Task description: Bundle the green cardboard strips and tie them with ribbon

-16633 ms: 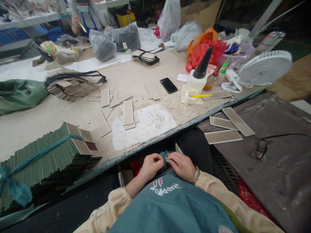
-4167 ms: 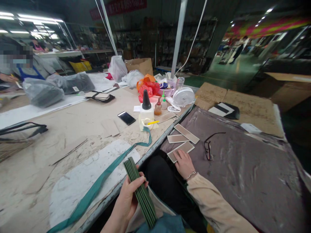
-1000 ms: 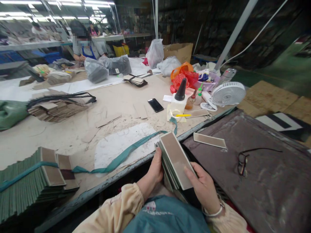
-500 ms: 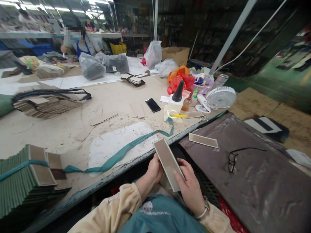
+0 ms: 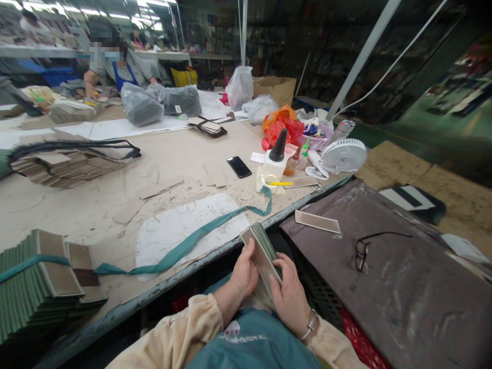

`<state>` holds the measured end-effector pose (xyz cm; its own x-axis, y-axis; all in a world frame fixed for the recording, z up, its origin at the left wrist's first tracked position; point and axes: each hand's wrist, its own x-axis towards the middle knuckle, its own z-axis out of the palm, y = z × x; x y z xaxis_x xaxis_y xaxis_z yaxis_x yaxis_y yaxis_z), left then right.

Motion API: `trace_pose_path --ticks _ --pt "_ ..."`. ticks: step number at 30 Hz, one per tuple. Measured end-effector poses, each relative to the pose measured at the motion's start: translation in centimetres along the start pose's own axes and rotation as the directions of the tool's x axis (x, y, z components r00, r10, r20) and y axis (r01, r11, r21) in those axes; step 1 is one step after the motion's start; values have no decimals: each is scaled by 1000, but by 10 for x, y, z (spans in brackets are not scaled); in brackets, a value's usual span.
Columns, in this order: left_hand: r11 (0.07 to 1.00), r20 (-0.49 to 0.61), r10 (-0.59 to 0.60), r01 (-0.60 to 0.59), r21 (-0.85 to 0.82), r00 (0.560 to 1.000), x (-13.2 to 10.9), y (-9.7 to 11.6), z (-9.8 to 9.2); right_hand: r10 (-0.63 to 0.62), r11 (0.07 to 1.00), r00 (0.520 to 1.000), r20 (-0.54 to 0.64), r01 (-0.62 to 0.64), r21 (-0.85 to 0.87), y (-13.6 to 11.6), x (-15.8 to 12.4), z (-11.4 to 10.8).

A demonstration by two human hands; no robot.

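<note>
Between my hands is a small stack of flat strips, tan on the face with pale borders and green along the edges. My left hand grips its left side, thumb lying on the tan face. On the other side, my right hand closes round the lower right edge, with fingers over the green edges. The stack is tilted above my lap, just off the table's front edge. A teal cloth band trails over the table to a large bundle of similar strips at the left.
A single strip and eyeglasses lie on the dark covered surface at right. A phone, a glue bottle, a yellow pen and a white fan are farther back. Across the table sits a person in a blue apron.
The held stack has turned, so its green layered edges now show on the right. My left thumb has come onto its face. The view has shifted slightly.
</note>
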<state>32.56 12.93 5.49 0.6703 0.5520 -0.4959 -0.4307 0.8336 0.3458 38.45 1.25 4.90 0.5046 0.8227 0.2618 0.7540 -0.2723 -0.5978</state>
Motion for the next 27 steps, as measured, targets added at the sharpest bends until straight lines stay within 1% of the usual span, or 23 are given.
trace_pose_path --ticks 2,5,7,10,12,14,16,17,19,20,22,24,25,27 --pt "999 -18 35 -35 1 999 1 -3 -3 -28 999 999 27 28 -24 -3 0 1" --pt "998 -21 57 -57 33 998 1 -5 -9 -58 998 995 85 61 -32 -8 0 -2" --pt "997 -55 54 -51 53 997 1 -5 -11 -69 998 990 125 70 -3 -12 1 -7" --pt "998 -121 42 -37 40 992 2 0 -14 -84 994 981 172 69 87 -18 4 -16" --pt "999 -140 23 -19 31 990 2 6 -15 -97 986 979 177 70 152 -15 11 -24" --pt "999 -124 -15 20 39 992 2 14 -14 -92 983 988 124 71 166 -2 24 -33" --pt "997 -78 -55 59 43 995 1 23 -13 -72 992 997 37 68 102 26 45 -44" --pt "997 -54 -70 73 41 996 -1 27 -11 -58 997 998 1 58 43 46 58 -50" --pt "995 -17 -96 96 29 995 -3 33 -9 -27 991 999 -39 21 -129 91 87 -60" --pt "994 -5 -109 110 22 994 -3 36 -8 8 973 1000 -28 -14 -229 116 102 -64" --pt "990 6 -142 142 10 990 -4 38 -7 123 901 991 57 -87 -424 161 128 -70" --pt "986 16 -168 168 0 986 -5 39 -8 179 868 979 92 -113 -484 195 147 -73" --pt "984 24 -176 176 -4 984 -4 39 -9 192 861 975 111 -113 -496 208 153 -73" --pt "982 48 -187 188 -14 981 -4 40 -12 200 858 967 156 -96 -504 226 160 -73"
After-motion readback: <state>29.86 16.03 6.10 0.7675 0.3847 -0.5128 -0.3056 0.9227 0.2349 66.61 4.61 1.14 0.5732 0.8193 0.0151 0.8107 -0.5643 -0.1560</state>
